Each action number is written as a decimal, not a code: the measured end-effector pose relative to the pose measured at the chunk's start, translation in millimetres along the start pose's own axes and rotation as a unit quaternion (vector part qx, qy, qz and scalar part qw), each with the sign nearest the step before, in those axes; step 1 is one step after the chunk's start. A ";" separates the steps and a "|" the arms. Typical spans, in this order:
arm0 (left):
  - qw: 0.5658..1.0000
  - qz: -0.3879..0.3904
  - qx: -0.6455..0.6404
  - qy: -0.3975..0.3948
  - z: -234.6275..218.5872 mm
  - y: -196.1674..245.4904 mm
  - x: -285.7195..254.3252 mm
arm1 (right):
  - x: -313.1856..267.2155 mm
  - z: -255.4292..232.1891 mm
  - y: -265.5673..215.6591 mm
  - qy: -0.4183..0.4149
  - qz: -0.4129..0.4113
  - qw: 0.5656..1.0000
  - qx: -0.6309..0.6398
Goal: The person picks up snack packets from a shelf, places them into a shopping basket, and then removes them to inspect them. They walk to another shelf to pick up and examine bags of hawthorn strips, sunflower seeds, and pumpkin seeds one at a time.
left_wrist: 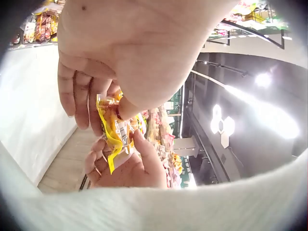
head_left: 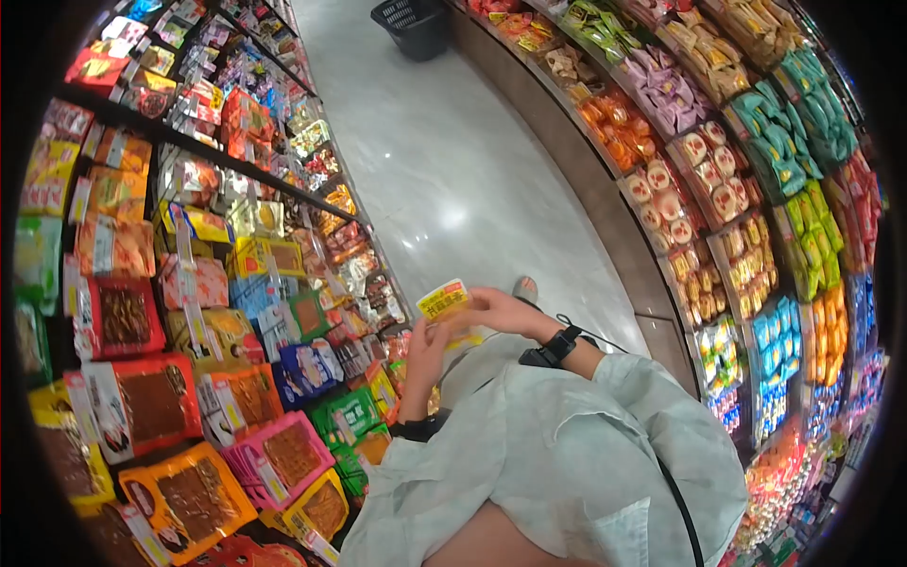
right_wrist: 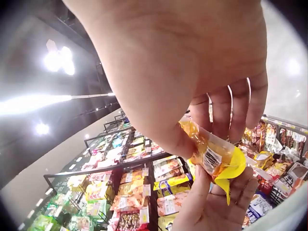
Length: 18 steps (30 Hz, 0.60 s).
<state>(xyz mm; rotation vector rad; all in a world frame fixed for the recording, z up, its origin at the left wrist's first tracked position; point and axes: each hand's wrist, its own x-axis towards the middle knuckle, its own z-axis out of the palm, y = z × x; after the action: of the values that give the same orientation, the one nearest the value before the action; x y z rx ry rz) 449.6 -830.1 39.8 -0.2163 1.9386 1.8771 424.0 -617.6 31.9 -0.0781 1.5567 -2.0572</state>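
A small yellow snack packet (head_left: 442, 300) with dark printing is held up between both hands in front of the body. My left hand (head_left: 425, 367) pinches it from the left and below. From the other side, my right hand (head_left: 505, 314) grips it between thumb and fingers. The right wrist view shows a clear window on the packet (right_wrist: 211, 156), with orange-brown food and a barcode label behind it and a loose yellow edge hanging down. Seen from the left wrist, the left thumb presses on the packet (left_wrist: 113, 130) while the right fingers hold its lower end.
Sloping shelves of packed snacks, among them a red-edged pack (head_left: 151, 406), stand close on the left. Curved bins of wrapped sweets, such as teal bags (head_left: 775, 137), line the right. A black basket (head_left: 413, 28) sits farther along the grey aisle floor (head_left: 425, 161).
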 end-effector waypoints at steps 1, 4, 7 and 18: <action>1.000 -0.001 -0.006 0.011 5.9 10.7 14.9 | 12.0 -14.2 -7.8 -0.005 -0.002 1.000 -0.005; 0.999 -0.032 0.013 0.029 19.6 29.5 49.7 | 33.3 -47.2 -23.8 -0.025 0.004 1.000 0.002; 0.995 -0.086 -0.044 0.023 32.6 45.2 81.1 | 42.4 -78.0 -47.1 -0.059 0.035 0.997 0.027; 0.956 -0.209 -0.130 -0.163 62.0 98.2 241.4 | 106.3 -172.7 -113.8 -0.040 0.065 0.990 0.121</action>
<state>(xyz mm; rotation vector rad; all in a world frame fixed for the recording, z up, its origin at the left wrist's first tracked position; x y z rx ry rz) 206.2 -718.2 31.8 -0.3419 1.3077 1.7436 226.7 -495.8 49.1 0.0302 1.2225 -2.0941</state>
